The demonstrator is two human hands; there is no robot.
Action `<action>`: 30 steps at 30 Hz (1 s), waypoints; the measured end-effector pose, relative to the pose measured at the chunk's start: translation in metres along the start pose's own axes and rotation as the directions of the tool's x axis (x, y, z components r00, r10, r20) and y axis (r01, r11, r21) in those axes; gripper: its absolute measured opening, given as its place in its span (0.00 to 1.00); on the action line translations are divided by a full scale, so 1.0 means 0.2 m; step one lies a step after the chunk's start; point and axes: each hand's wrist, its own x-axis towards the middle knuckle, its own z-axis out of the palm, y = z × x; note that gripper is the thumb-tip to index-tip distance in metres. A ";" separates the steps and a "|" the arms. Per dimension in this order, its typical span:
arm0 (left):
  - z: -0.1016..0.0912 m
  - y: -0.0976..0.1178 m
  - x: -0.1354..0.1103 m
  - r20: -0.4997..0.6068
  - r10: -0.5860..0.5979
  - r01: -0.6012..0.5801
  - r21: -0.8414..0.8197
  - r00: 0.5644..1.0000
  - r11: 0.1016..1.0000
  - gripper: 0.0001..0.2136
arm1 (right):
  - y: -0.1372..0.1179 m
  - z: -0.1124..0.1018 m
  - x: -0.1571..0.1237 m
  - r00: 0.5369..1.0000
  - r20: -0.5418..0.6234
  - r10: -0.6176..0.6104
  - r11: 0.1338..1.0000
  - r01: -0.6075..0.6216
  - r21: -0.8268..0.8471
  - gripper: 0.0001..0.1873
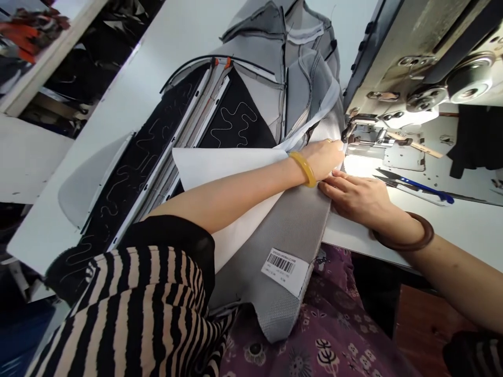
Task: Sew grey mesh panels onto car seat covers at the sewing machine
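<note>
left grip (324, 157) sits at the presser foot (356, 137), touching it or just short; fingers curled down onto the edge of the white fabric (220, 167); fingertips hidden behind the knuckles, so pinching vs only pressing: cannot tell; right grip (356, 196) is released, fingers flat and extended, palm down where the grey mesh panel (291, 230) meets the white layer; it lies just near of the left grip, the two almost touching.

key geometry: the mesh panel's long axis runs from its near end, which hangs off the surface (451, 220) over my lap and carries the barcode label (285, 265), up and far-right to the foot; both grips are at the far end of that axis, with the bulk of the work lying near and left of them; left grip is the closer one to the foot, right grip on its near side.

white fabric spreads left under my left forearm; sewing machine (412, 57) head on the far right; blue-handled snips (412, 184) lie on the surface right of the right grip, apart from it; black quilted panels (236, 123) lie far left of the foot.
</note>
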 end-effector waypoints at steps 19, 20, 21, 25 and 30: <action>-0.01 0.18 -0.30 0.082 -0.082 0.084 -0.023 0.993 0.996 0.17 | -0.13 -0.12 -0.16 0.997 -0.060 0.051 0.994 -0.045 0.099 0.11; 0.01 0.20 -0.35 0.080 -0.104 0.107 -0.036 0.991 0.994 0.20 | -0.18 -0.14 -0.18 0.992 -0.122 0.019 0.992 -0.004 0.127 0.09; 0.02 0.23 -0.38 0.078 -0.133 0.137 -0.051 0.988 0.989 0.23 | -0.23 -0.16 -0.20 0.985 -0.175 0.006 0.989 0.021 0.149 0.08; 0.08 0.29 -0.43 0.059 -0.272 0.278 -0.133 0.960 0.951 0.30 | -0.34 -0.20 -0.21 0.954 -0.279 0.108 0.982 -0.058 0.181 0.15; 0.09 0.30 -0.40 0.076 -0.310 0.319 -0.228 0.948 0.920 0.21 | -0.36 -0.21 -0.19 0.979 -0.202 0.009 0.977 0.035 0.212 0.11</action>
